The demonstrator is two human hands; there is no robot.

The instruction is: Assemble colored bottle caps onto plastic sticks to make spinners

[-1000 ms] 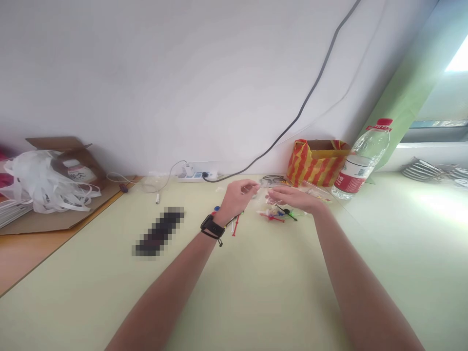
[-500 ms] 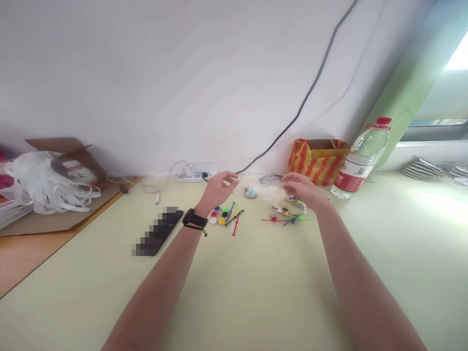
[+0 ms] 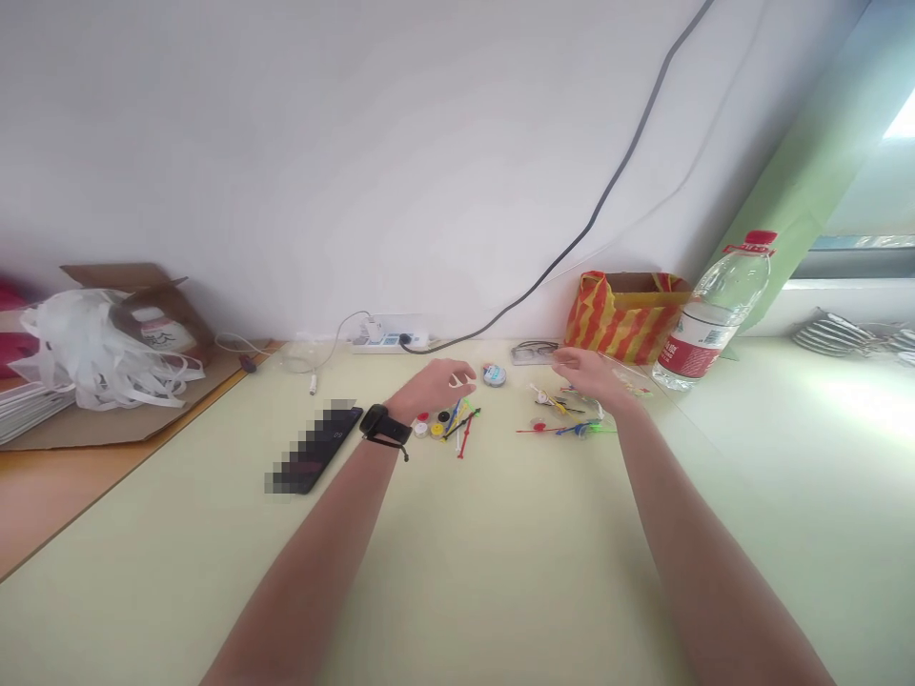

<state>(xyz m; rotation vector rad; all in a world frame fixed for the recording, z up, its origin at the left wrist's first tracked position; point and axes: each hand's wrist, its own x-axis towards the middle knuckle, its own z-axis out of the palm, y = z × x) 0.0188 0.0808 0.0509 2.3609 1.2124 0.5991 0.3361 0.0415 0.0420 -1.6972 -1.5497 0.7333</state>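
Head camera looks down on a pale green table (image 3: 500, 572), where both bare forearms reach toward 12 o'clock. The left hand (image 3: 436, 386), with a black watch (image 3: 382, 424) on its wrist, hangs low over the table with the fingers curled in. A small white bit (image 3: 457, 382) shows at its fingertips, but it cannot be told whether the hand pinches it. Just under this hand, at its 6 o'clock, lie small round coloured pieces (image 3: 431, 425) and a bundle of coloured sticks (image 3: 463, 424). At its 2 o'clock, close by, sits a small round tin (image 3: 493, 374). The right hand (image 3: 590, 374) is palm down with the fingers stretched loosely forward, and nothing is seen in its grasp. It hovers just above a second scatter of sticks (image 3: 564, 421), which lies at its 7 o'clock. A pair of glasses (image 3: 533, 352) rests at 10 o'clock of the right hand. A striped bag (image 3: 621, 319) and a water bottle (image 3: 707, 319) stand at its 1 and 2 o'clock, near the wall. A dark phone (image 3: 315, 454) lies at 8 o'clock of the left hand, and a power strip (image 3: 390, 338) sits at its 11 o'clock by the wall.
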